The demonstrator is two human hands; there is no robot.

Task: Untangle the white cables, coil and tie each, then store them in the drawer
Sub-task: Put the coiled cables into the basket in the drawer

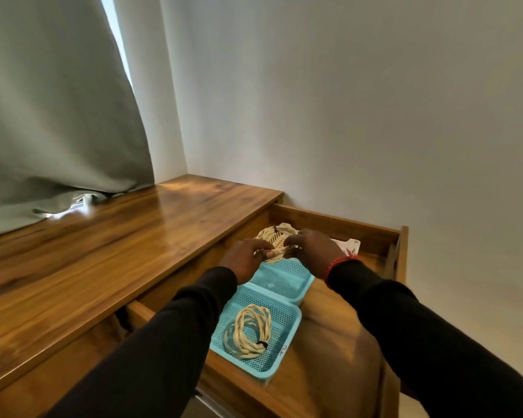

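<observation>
The wooden drawer (338, 351) stands pulled open at the right of the desk. Two turquoise mesh baskets sit in it. The near basket (287, 333) holds a coiled cream-white cable (249, 333) tied with a black band. Above the far basket (287, 282) my left hand (248, 260) and my right hand (314, 251) together pinch a short stretch of another white cable (277, 252). A third coil (274, 236) with a black tie lies behind them at the back of the drawer, partly hidden by my fingers.
The brown desk top (118, 251) runs to the left under a grey curtain (52, 116). A white cloth or paper (352, 245) lies at the drawer's back right. White walls close the corner behind; the drawer's raised sides border the baskets.
</observation>
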